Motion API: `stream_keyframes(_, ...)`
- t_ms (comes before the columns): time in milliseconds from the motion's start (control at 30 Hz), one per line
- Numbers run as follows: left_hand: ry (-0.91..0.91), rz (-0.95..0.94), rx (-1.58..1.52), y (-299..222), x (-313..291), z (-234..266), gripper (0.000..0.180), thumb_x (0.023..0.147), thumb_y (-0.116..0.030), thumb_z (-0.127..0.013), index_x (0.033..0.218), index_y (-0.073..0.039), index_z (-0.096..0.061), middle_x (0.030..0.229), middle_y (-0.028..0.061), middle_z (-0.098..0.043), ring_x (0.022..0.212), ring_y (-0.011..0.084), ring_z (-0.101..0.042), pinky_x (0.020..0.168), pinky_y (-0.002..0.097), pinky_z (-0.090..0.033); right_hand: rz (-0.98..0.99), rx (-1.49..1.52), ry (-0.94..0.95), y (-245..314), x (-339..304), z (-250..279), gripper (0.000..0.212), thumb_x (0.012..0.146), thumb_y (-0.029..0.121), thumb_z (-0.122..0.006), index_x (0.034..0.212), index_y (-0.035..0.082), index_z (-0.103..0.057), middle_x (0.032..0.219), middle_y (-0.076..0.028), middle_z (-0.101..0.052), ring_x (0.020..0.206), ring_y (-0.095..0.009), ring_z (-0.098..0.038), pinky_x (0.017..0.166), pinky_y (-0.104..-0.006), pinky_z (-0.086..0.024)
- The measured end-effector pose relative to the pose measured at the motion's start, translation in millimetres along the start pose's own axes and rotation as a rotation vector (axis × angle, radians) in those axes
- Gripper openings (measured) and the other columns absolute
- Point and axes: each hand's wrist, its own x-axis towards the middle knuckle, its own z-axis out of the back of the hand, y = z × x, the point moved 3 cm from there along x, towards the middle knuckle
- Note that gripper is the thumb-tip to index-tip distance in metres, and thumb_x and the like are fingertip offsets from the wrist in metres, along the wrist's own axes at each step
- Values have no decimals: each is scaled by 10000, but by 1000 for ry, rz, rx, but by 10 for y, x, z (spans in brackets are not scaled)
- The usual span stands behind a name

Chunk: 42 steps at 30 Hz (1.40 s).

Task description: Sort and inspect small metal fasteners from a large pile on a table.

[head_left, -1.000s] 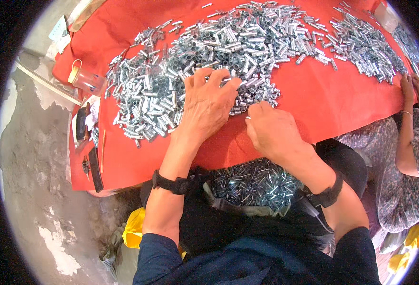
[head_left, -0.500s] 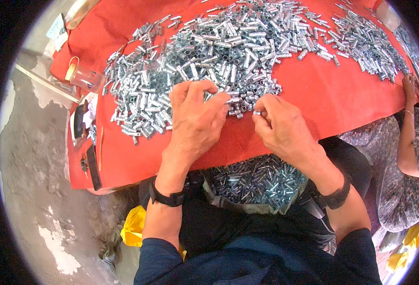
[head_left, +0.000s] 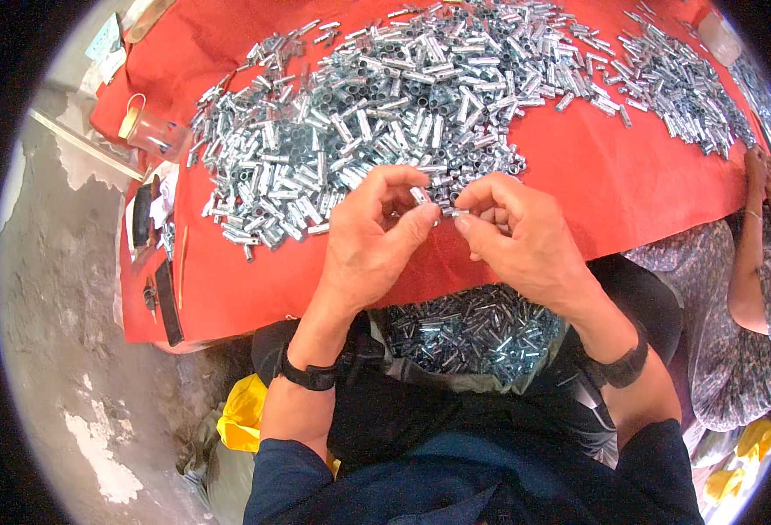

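Note:
My left hand [head_left: 361, 236] pinches a short silver metal tube [head_left: 419, 195] between thumb and fingers, above the near edge of the pile. Facing it, my right hand [head_left: 530, 236] is closed in a pinch on a small metal piece [head_left: 460, 212], mostly covered by the fingertips. The two held parts are close together, with a narrow gap between the hands. Just beyond the fingers spreads a large heap of similar silver tubes [head_left: 403, 105] on a red cloth [head_left: 586, 175].
Below the cloth's near edge, an open sack [head_left: 420, 378] holds many small metal parts [head_left: 477, 332]. A clear jar [head_left: 156, 136] and dark tools [head_left: 167, 302] lie at the left. A second tube heap [head_left: 691, 92] is at the right, near another person's arm [head_left: 750, 254].
My left hand has come up from the pile with a tube between its fingers. My right hand has shifted slightly left and turned its pinched piece toward the tube.

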Motion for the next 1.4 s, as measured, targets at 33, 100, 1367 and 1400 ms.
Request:
stream_keyframes(33, -3, 0, 2, -5, 5, 3, 227, 939, -53, -654, 1145, 17, -594, 875, 38, -648, 677, 89, -584, 590, 204, -466, 1, 1, 3, 1, 1, 1, 87, 905, 45, -632, 951, -25, -608, 752, -65, -633, 658, -81, -561, 566, -283, -457)
stream_keyframes(100, -14, 113, -235, 12, 11, 3, 191, 952, -83, -658, 1077, 29, -565, 833, 71, -653, 627, 114, -603, 543, 222, -481, -9, -3, 1, -1, -1, 14, 101, 909, 47, -633, 979, -24, -623, 782, -69, -647, 692, -85, -581, 603, -270, -482)
stream_keyframes(1367, 503, -476, 627, -229, -219, -444, 288, 768, -215, -777, 824, -38, -556, 818, 153, -576, 731, 364, -612, 601, 457, -499, 434, -727, -224, -126, 48, 304, 78, 866, 65, -618, 804, 28, -588, 843, -162, -650, 704, -346, -631, 658, -420, -531)
stream_keyframes(1400, 544, -474, 662, -296, -185, -446, 333, 774, -271, -777, 846, -31, -558, 864, 165, -575, 755, 376, -611, 612, 466, -500, 434, -869, -192, -148, 52, 262, 71, 874, 85, -614, 831, 28, -605, 835, -156, -643, 733, -325, -648, 644, -407, -536)
